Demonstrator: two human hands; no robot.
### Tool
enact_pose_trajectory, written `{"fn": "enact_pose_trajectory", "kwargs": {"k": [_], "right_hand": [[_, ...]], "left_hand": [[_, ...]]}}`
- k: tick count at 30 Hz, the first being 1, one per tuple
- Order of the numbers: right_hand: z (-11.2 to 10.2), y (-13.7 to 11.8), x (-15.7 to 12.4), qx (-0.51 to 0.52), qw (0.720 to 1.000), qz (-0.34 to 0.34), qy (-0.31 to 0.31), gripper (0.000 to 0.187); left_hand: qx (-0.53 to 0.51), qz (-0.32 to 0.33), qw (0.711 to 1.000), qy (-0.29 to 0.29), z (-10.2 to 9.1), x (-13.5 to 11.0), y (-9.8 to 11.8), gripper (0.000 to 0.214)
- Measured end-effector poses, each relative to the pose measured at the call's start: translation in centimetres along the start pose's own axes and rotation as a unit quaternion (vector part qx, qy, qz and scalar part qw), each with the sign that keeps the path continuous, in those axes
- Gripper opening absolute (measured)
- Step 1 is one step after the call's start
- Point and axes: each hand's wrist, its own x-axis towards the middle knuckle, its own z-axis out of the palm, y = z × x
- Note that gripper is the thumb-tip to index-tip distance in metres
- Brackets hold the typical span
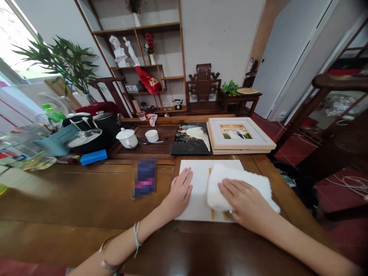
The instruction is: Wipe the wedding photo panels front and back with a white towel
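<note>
A white picture frame lies flat on the brown wooden table, its gold inner edge showing near the cloth. My left hand rests flat on the frame's left side, fingers stretched out. My right hand lies palm down on a folded white cloth that covers the frame's right half, fingers extended and pressing on it.
Behind the frame lie a dark picture and a stacked framed photo. A blurred phone lies to the left. Teapot, cup, pots and a blue sponge sit at the back left. Shelves and a plant stand behind.
</note>
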Motion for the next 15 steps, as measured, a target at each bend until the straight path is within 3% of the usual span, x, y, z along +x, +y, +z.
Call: {"fn": "enact_pose_trajectory", "kwargs": {"k": [4,7,12,15], "right_hand": [[2.5,2.3,1.9,0.018,0.998,0.016,0.061,0.065],[2.7,0.9,2.0,0.033,0.998,-0.008,0.050,0.066],[0.4,-3.5,0.8,0.077,0.978,-0.196,-0.009,0.061],[0.0,-3.3,0.8,0.107,0.963,-0.246,-0.019,0.062]], "left_hand": [[0.004,0.004,1.000,0.006,0.2,0.0,-0.2,0.047],[0.000,0.006,1.000,0.013,0.5,0.0,-0.4,0.047],[-0.034,0.020,0.999,0.012,0.4,-0.1,-1.0,0.050],[-0.053,0.028,0.998,0.013,0.1,-0.2,-1.1,0.055]]}}
